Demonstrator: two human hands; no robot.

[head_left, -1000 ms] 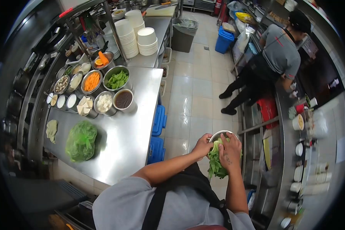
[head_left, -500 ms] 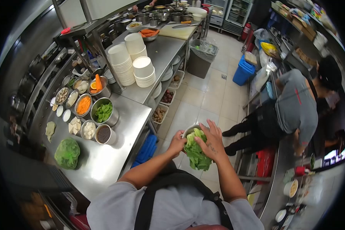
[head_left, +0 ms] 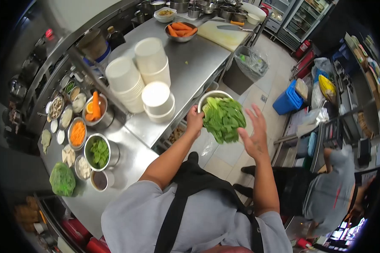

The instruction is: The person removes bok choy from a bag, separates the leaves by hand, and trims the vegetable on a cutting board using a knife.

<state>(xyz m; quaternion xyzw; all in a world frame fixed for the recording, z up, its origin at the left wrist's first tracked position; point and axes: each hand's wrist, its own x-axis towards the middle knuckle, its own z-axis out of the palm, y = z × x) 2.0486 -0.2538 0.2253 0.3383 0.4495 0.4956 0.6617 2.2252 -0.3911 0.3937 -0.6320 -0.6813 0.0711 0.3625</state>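
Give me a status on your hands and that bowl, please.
Left hand holding the bowl. Right hand open beside the greens, contact unclear. Greens overhanging the bowl. Co-worker to the right, apart from both hands.

The left hand [head_left: 194, 122] grips the left side of the bowl [head_left: 203, 101], its fingers partly hidden against the wall. The left forearm [head_left: 166, 158] slants up and inward to the bowl from below and left. The right hand [head_left: 256, 134] is raised to the right of the bowl, fingers spread, thumb pointing towards it; any contact is unclear. The right forearm [head_left: 267, 185] rises steeply from below and right of the bowl, the wrist roughly in line.
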